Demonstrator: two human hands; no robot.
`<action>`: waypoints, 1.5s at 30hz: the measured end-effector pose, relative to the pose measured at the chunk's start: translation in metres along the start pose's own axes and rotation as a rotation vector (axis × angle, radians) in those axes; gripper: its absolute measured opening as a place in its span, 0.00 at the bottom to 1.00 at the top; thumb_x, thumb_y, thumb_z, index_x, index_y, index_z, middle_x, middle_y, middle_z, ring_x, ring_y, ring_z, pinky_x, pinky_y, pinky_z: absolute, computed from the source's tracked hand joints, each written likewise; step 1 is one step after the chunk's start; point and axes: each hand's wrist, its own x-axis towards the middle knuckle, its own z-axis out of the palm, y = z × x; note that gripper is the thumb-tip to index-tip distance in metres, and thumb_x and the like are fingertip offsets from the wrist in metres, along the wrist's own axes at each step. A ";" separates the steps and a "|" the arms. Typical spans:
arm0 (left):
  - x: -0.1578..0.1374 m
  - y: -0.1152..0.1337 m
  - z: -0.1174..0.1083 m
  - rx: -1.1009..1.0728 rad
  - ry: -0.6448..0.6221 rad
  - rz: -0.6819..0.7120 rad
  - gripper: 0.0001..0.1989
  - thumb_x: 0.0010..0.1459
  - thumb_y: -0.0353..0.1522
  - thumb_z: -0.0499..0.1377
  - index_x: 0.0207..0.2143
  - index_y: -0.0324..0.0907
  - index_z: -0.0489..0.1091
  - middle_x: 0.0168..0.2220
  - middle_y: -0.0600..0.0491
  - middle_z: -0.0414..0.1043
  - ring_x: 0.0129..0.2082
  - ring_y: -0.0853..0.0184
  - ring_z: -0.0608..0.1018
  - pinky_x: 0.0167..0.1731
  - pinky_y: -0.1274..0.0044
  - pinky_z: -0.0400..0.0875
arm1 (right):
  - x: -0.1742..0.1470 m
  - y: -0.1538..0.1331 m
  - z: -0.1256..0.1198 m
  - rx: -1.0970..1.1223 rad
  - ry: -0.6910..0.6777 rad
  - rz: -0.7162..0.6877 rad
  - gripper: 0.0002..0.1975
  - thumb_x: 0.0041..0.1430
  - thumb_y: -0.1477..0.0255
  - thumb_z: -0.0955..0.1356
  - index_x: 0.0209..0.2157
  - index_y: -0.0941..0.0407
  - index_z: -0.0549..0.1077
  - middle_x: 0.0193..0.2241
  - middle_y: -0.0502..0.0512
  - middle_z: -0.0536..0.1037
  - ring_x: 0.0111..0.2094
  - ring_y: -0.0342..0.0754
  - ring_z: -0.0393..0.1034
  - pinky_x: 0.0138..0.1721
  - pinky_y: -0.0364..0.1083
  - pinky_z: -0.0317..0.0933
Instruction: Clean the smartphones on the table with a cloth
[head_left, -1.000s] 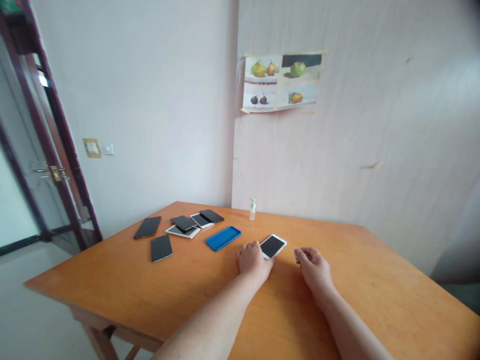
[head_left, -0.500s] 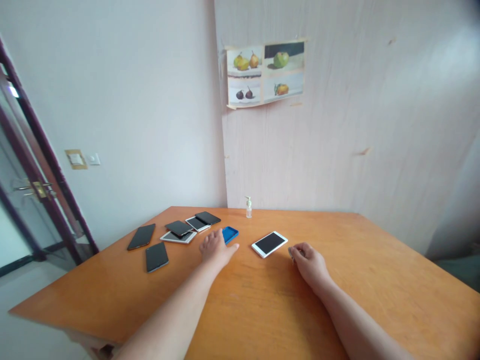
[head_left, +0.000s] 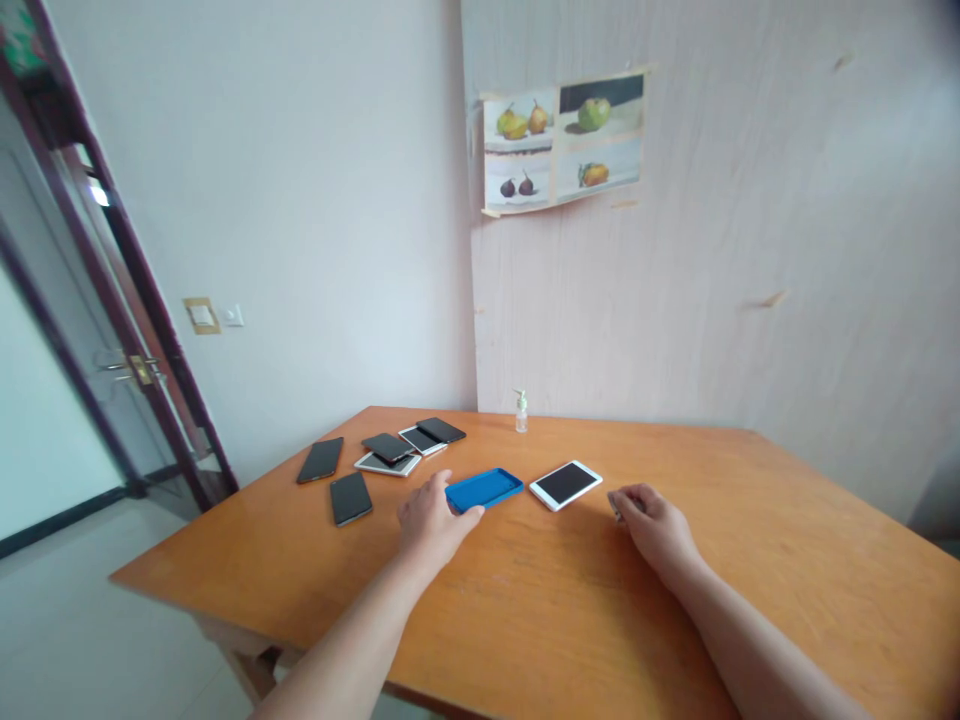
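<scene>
My left hand (head_left: 436, 518) is at the left end of a blue phone case (head_left: 486, 488), thumb along its near edge and fingers at the far side. The case's hollow side faces up; its left end is partly covered by my hand. To its right a white phone (head_left: 566, 485) with a dark screen lies flat on the table. My right hand (head_left: 656, 525) rests just right of that phone, fingers closed. A small greyish thing (head_left: 616, 505) shows at its fingertips, too small to name.
The wooden table (head_left: 570, 620) holds several dark and white phones (head_left: 386, 448) at the far left, some overlapping. A single dark phone (head_left: 351, 498) lies closer to my left hand. A small pump bottle (head_left: 521, 412) stands near the wall.
The view has turned left. My left hand has drawn back towards me; the blue case has come nearer and more of it shows. My right hand stays closed beside the white phone.
</scene>
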 end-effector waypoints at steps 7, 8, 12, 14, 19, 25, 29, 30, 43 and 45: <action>-0.077 0.001 -0.018 -0.128 -0.114 0.084 0.35 0.46 0.49 0.65 0.55 0.50 0.62 0.55 0.47 0.72 0.56 0.50 0.71 0.55 0.64 0.57 | -0.019 -0.023 -0.001 0.117 -0.039 -0.027 0.20 0.55 0.52 0.66 0.34 0.55 0.75 0.24 0.50 0.75 0.27 0.48 0.68 0.28 0.45 0.59; -0.083 0.000 -0.021 -0.128 -0.147 0.094 0.36 0.46 0.49 0.65 0.56 0.50 0.63 0.55 0.46 0.71 0.56 0.50 0.70 0.55 0.64 0.57 | -0.025 -0.031 0.001 0.127 -0.078 -0.049 0.19 0.56 0.52 0.66 0.34 0.55 0.74 0.24 0.50 0.75 0.27 0.48 0.68 0.29 0.45 0.59; -0.089 -0.001 -0.025 -0.141 -0.213 0.089 0.40 0.44 0.46 0.67 0.59 0.50 0.60 0.59 0.46 0.67 0.60 0.50 0.66 0.58 0.65 0.55 | -0.048 -0.068 0.017 0.128 -0.290 -0.192 0.17 0.57 0.54 0.66 0.33 0.55 0.73 0.24 0.49 0.75 0.27 0.46 0.67 0.31 0.44 0.59; -0.088 -0.001 -0.023 -0.156 -0.208 0.084 0.40 0.45 0.43 0.66 0.60 0.49 0.59 0.60 0.46 0.66 0.61 0.50 0.65 0.60 0.65 0.53 | -0.057 -0.085 0.029 0.091 -0.363 -0.243 0.17 0.58 0.55 0.66 0.35 0.55 0.72 0.24 0.49 0.74 0.26 0.46 0.66 0.29 0.44 0.58; -0.087 -0.003 -0.014 -0.176 -0.176 0.104 0.37 0.46 0.39 0.65 0.59 0.47 0.59 0.57 0.45 0.69 0.60 0.51 0.67 0.60 0.65 0.52 | -0.060 -0.111 0.052 -0.267 -0.379 -0.332 0.11 0.59 0.61 0.65 0.35 0.54 0.73 0.27 0.50 0.76 0.29 0.46 0.69 0.29 0.43 0.57; -0.087 -0.003 -0.012 -0.200 -0.161 0.093 0.39 0.44 0.39 0.66 0.59 0.47 0.59 0.57 0.44 0.69 0.59 0.49 0.67 0.60 0.63 0.52 | -0.057 -0.124 0.061 -0.527 -0.291 -0.277 0.13 0.61 0.61 0.65 0.30 0.55 0.75 0.33 0.58 0.77 0.34 0.51 0.71 0.31 0.45 0.54; -0.087 -0.002 -0.010 -0.208 -0.154 0.092 0.39 0.44 0.38 0.65 0.60 0.47 0.58 0.57 0.43 0.69 0.58 0.49 0.67 0.59 0.63 0.52 | -0.079 -0.144 0.087 -0.560 -0.393 -0.353 0.12 0.61 0.63 0.65 0.30 0.54 0.76 0.32 0.56 0.79 0.34 0.49 0.72 0.31 0.44 0.54; -0.087 -0.002 -0.009 -0.212 -0.144 0.098 0.39 0.44 0.37 0.65 0.60 0.46 0.58 0.56 0.43 0.69 0.58 0.49 0.68 0.58 0.63 0.53 | -0.084 -0.149 0.094 -0.557 -0.435 -0.389 0.11 0.60 0.63 0.66 0.30 0.53 0.76 0.32 0.54 0.80 0.35 0.48 0.72 0.31 0.44 0.55; -0.088 -0.004 -0.004 -0.234 -0.112 0.106 0.41 0.43 0.39 0.66 0.60 0.47 0.58 0.56 0.43 0.69 0.58 0.47 0.67 0.59 0.62 0.52 | -0.041 -0.137 0.076 -0.727 -0.272 -0.297 0.11 0.63 0.65 0.63 0.34 0.56 0.73 0.35 0.60 0.78 0.36 0.51 0.73 0.32 0.45 0.55; -0.088 -0.004 -0.003 -0.238 -0.105 0.121 0.41 0.43 0.39 0.66 0.60 0.46 0.58 0.55 0.42 0.69 0.57 0.47 0.68 0.58 0.62 0.53 | -0.045 -0.136 0.076 -0.721 -0.281 -0.297 0.12 0.64 0.66 0.61 0.35 0.56 0.73 0.36 0.62 0.78 0.36 0.51 0.73 0.32 0.45 0.55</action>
